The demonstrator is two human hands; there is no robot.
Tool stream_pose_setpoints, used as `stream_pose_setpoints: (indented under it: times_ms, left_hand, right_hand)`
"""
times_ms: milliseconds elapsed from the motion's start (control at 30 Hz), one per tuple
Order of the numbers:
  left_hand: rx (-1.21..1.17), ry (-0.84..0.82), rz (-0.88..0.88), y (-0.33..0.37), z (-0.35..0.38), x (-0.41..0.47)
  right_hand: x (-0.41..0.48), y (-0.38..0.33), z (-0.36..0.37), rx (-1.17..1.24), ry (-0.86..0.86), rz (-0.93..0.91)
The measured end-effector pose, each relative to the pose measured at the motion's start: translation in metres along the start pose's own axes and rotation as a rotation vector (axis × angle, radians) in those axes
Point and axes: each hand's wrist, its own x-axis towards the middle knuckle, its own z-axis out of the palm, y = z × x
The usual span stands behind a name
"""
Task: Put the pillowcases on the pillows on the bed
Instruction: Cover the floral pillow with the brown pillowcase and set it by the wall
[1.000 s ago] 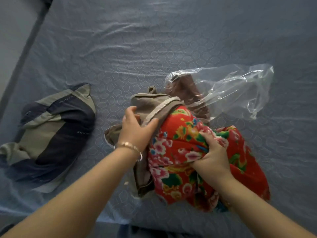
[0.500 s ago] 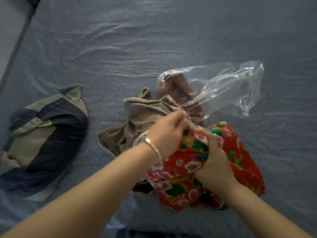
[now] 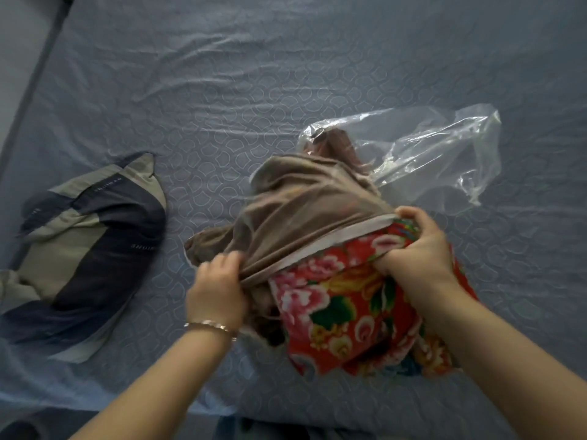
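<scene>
At the centre of the frame, the taupe pillowcase (image 3: pixel 305 211) covers the far end of the red floral pillow (image 3: pixel 343 306), which lies on the blue bed (image 3: pixel 254 74). The left hand (image 3: pixel 219 287), with a bracelet (image 3: pixel 211 327) on its wrist, grips the case's open hem at lower centre. The right hand (image 3: pixel 416 249) curls its fingers over the same hem at centre right. A clear plastic bag (image 3: pixel 438 154) lies just behind. A striped, covered pillow (image 3: pixel 89 249) rests at the left.
</scene>
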Motion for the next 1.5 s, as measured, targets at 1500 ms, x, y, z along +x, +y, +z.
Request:
stream_pose_setpoints:
  times_ms: [1500]
  left_hand:
    - [0.137,0.389,0.553,0.017,-0.006,0.034]
  right_hand:
    - [0.021,0.016,0.012,-0.841,0.041,-0.17]
